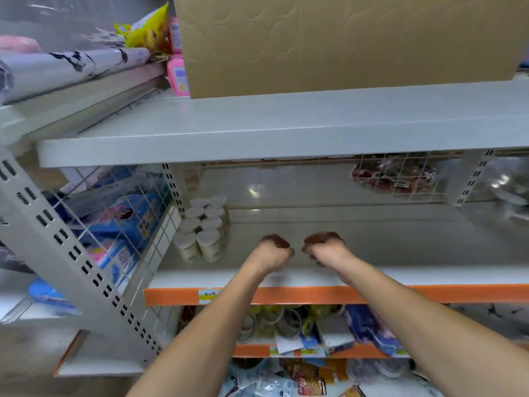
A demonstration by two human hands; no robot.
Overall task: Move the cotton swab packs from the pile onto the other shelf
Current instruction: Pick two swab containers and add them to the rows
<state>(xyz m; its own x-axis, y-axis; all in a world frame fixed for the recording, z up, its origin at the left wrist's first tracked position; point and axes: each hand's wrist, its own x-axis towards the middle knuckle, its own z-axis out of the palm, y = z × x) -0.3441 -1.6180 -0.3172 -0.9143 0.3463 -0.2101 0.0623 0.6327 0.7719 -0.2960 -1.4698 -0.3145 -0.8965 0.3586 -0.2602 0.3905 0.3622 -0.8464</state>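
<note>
Both hands over middle shelf [372,277], left hand [275,249] and right hand [325,247] curled, seemingly clenched on nothing; blurred. Cotton swab packs [201,229] stand far left on shelf. Likely between placements; next: fetch more from pile.

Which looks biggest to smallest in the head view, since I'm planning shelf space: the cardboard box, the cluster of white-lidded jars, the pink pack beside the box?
1. cardboard box, by far the largest.
2. cluster of white-lidded jars.
3. pink pack, partly hidden by the box, so its place is unsure.
</note>
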